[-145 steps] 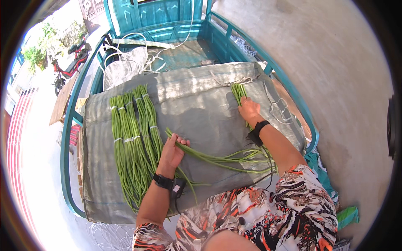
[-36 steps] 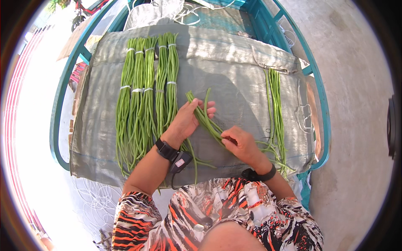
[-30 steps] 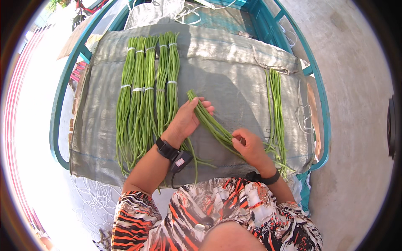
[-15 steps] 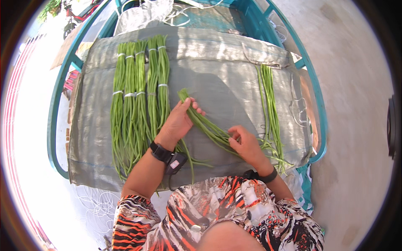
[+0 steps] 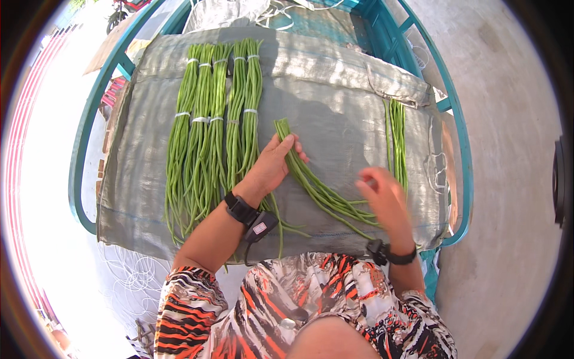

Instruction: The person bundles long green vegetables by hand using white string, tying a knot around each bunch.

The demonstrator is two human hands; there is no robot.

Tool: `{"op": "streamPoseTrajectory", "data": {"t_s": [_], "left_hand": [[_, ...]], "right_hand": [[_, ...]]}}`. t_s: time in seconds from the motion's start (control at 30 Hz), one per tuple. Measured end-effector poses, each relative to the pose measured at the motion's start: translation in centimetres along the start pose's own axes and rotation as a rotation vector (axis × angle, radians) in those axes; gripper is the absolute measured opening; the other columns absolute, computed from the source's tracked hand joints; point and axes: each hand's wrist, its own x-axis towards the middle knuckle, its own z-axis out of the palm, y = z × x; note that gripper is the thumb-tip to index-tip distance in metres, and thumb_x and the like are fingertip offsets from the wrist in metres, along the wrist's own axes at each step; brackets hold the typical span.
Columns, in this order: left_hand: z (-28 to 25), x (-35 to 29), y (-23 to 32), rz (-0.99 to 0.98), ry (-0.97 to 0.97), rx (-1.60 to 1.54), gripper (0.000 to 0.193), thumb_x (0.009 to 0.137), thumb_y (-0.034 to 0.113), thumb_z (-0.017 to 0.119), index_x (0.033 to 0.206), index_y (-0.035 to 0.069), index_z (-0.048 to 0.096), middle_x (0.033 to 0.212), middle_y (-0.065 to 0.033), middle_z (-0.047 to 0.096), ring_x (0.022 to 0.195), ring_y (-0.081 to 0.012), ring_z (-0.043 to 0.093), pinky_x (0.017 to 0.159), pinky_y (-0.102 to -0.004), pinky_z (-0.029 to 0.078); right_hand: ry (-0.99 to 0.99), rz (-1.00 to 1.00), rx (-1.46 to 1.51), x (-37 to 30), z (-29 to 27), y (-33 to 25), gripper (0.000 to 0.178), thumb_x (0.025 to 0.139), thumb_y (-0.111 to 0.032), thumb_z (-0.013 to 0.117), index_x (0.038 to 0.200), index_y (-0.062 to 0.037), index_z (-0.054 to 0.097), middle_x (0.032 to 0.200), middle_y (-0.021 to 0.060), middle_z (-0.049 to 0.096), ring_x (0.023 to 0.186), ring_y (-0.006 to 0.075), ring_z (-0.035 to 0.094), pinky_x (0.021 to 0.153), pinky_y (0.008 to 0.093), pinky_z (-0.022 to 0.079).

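Note:
My left hand (image 5: 274, 163) is closed round the upper end of a bunch of long green beans (image 5: 323, 192), whose lower ends sweep right across the grey woven cloth. No band shows on this bunch. My right hand (image 5: 383, 194), slightly blurred, is raised over the tails of the bunch with its fingers curled apart and nothing visible in them. Just beyond it lies a small group of loose long beans (image 5: 397, 134). To the left of my left hand, several long-bean bundles (image 5: 206, 140) lie side by side, tied with white bands near the top and at the middle.
The grey woven cloth (image 5: 323, 78) covers a flat surface inside a teal metal frame (image 5: 447, 113). White sacking and straps (image 5: 239, 13) lie at the far side. Tangled white string (image 5: 134, 278) is on the ground at the lower left.
My right hand has moved off the bunch toward the right and up. My left hand still grips the bunch. The whole view has shifted slightly.

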Motion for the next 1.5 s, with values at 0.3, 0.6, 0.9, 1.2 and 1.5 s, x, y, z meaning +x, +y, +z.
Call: {"op": "streamPoseTrajectory", "data": {"t_s": [0.3, 0.6, 0.9, 1.2, 1.5], "left_hand": [[-1.3, 0.3, -1.0, 0.126, -0.079, 0.048, 0.037, 0.097, 0.019, 0.04, 0.132, 0.008, 0.034, 0.129, -0.0062, 0.046, 0.118, -0.0174, 0.045, 0.096, -0.0323, 0.039], [-0.4, -0.3, -0.2, 0.072, -0.075, 0.058, 0.043, 0.098, 0.023, 0.039, 0.137, 0.008, 0.028, 0.13, -0.0048, 0.042, 0.116, -0.0158, 0.045, 0.095, -0.0313, 0.04], [-0.4, 0.1, -0.6, 0.118, -0.082, 0.105, 0.023, 0.099, 0.025, 0.036, 0.115, 0.008, 0.041, 0.094, -0.0022, 0.048, 0.081, -0.013, 0.051, 0.074, -0.0277, 0.045], [-1.0, 0.1, -0.8, 0.16, -0.1, 0.12, 0.032, 0.099, 0.026, 0.037, 0.124, 0.008, 0.039, 0.104, -0.0027, 0.05, 0.092, -0.013, 0.051, 0.082, -0.0292, 0.044], [-1.3, 1.2, -1.9, 0.275, 0.042, 0.278, 0.037, 0.098, 0.026, 0.039, 0.13, 0.008, 0.037, 0.115, -0.0036, 0.05, 0.104, -0.0112, 0.05, 0.087, -0.0295, 0.044]], "right_hand": [[0.163, -0.373, 0.025, 8.6, 10.4, -5.9, 0.019, 0.078, -0.021, 0.064, 0.092, -0.0094, 0.06, 0.082, 0.0046, 0.061, 0.07, 0.0213, 0.059, 0.062, 0.0339, 0.046], [-0.078, -0.194, 0.364, 10.7, 11.0, -4.5, 0.02, 0.079, -0.018, 0.062, 0.094, -0.0057, 0.06, 0.079, 0.0067, 0.061, 0.065, 0.018, 0.058, 0.058, 0.032, 0.046], [-0.358, 0.076, 0.884, 11.8, 10.6, -4.3, 0.014, 0.083, -0.016, 0.063, 0.088, -0.005, 0.056, 0.065, -0.002, 0.052, 0.049, 0.0041, 0.045, 0.036, 0.0207, 0.034], [-0.273, 0.21, 0.977, 11.2, 11.2, -6.0, 0.012, 0.084, -0.017, 0.062, 0.087, -0.006, 0.057, 0.066, -0.0028, 0.054, 0.051, 0.0023, 0.046, 0.038, 0.019, 0.031], [-0.075, 0.107, 0.887, 12.0, 13.1, -5.4, 0.016, 0.082, -0.016, 0.063, 0.086, -0.0009, 0.061, 0.075, 0.0033, 0.061, 0.065, 0.0077, 0.055, 0.059, 0.0224, 0.045]]}}
